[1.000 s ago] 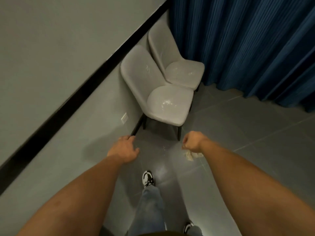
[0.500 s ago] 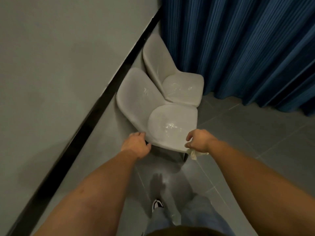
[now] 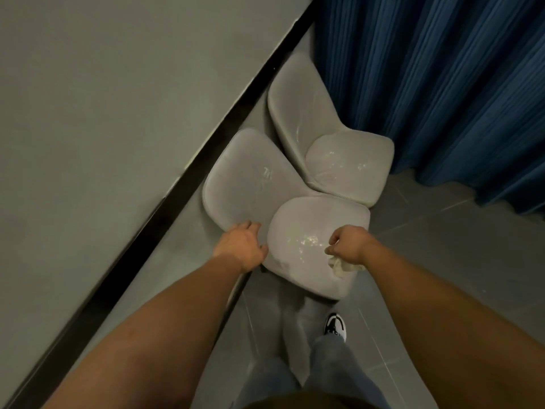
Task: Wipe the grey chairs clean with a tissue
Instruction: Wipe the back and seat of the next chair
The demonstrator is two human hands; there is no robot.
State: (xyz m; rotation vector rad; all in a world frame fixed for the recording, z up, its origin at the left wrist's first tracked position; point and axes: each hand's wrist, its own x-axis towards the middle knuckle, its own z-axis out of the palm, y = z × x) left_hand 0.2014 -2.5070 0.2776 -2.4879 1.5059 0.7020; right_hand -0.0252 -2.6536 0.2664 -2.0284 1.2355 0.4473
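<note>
Wall point(image 3: 103, 113) comes first on the left, pale grey with a black band point(image 3: 188, 184) running diagonally down it; close against it stands the near grey chair point(image 3: 244, 187), its glossy seat catching the light; the left hand point(image 3: 243, 246) rests at the seat's left edge where back meets cushion, fingers loosely curled, though whether they press or merely touch I cannot tell. The right hand point(image 3: 349, 243) hovers over the seat's right front, fingers clenched around a crumpled tissue point(image 3: 339, 265) that hangs below the fist. Wiping has probably not begun; to do it well, steady the chair with the left hand, spread the tissue flatter beneath the fingers so more of it meets the seat, then sweep in overlapping strokes from back to front edge, minding the seam where dirt would likely gather. Beyond, the second grey chair point(image 3: 339, 154) sits touching the first, untouched by either hand; further right hangs a dark blue curtain point(image 3: 442, 84); below lies grey tiled floor point(image 3: 442, 246), with a black-and-white shoe point(image 3: 334, 327) planted near the chair's front.
</note>
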